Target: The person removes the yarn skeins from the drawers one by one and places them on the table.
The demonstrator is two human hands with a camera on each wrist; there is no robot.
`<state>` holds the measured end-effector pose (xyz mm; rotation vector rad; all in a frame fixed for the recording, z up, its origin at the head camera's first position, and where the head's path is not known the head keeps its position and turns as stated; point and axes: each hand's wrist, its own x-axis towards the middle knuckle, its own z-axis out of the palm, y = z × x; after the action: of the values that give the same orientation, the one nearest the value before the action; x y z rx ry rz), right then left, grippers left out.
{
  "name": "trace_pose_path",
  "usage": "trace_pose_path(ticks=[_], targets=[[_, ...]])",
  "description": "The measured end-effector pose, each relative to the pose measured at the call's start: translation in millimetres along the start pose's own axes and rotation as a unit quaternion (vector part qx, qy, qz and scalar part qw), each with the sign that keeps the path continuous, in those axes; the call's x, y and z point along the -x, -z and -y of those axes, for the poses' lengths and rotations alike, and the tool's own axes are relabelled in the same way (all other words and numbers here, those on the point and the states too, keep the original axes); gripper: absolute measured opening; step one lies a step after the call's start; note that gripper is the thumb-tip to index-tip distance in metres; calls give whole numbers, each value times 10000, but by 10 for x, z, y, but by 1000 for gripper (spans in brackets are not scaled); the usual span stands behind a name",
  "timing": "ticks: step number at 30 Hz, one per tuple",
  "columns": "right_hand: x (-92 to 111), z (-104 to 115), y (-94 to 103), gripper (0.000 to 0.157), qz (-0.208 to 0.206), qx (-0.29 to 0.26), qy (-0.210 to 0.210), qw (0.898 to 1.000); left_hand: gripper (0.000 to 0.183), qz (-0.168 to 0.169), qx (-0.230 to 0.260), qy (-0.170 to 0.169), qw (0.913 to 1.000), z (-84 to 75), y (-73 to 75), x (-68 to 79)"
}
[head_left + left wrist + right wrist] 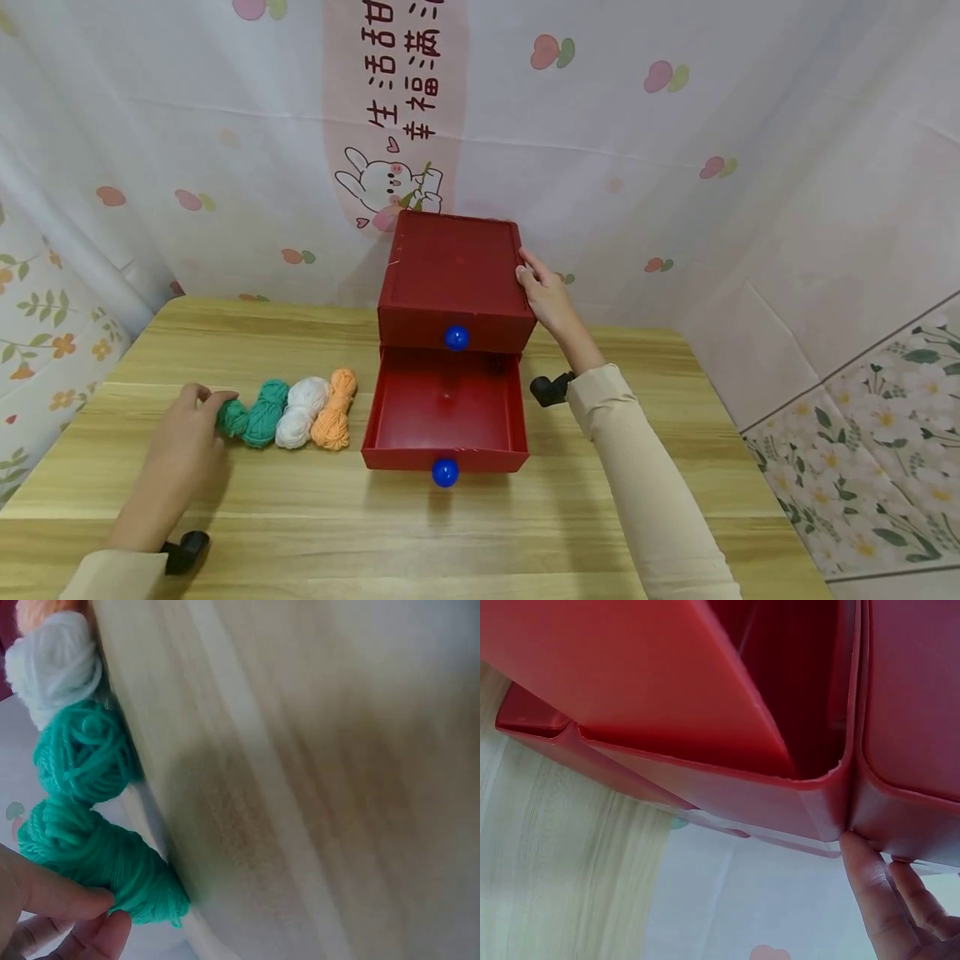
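My left hand pinches the leftmost green yarn skein between thumb and fingers. In the left wrist view, the fingers lie against the side of that skein. Another green skein, a white skein and an orange skein stand in a row to its right. My right hand touches the right side of a red two-drawer box with extended fingers. The box's lower drawer is pulled out and holds no yarn; the upper drawer is closed.
Blue round knobs stick out from the upper drawer and lower drawer. The box stands at the back of a wood-grain table, before a patterned cloth. Black wrist devices sit at both wrists.
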<state>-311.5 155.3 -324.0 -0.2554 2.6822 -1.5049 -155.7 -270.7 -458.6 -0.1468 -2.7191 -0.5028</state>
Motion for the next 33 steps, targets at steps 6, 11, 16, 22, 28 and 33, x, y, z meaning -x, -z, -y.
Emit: trace_pose_path(ticks=[6, 11, 16, 22, 28, 33], targets=[[17, 36, 14, 51, 55, -62, -74, 9999, 35, 224, -50, -152, 9996, 10, -15, -37], [53, 88, 14, 51, 69, -24, -131, 9999, 31, 372, 363, -147, 9985, -1, 11, -67], [-1, 5, -2, 51, -3, 104, -45, 9999, 33, 200, 1250, 586, 9902, 25, 67, -63], [11, 21, 2, 51, -13, 60, -9, 10000, 36, 538, 1317, 1327, 9809, 102, 128, -13], [15, 31, 11, 51, -15, 102, -20, 9999, 55, 1569, 1089, 1323, 9726, 139, 85, -25], [14, 23, 4, 51, 4, 121, -54, 9999, 48, 1501, 1174, 1217, 9741, 113, 52, -33]])
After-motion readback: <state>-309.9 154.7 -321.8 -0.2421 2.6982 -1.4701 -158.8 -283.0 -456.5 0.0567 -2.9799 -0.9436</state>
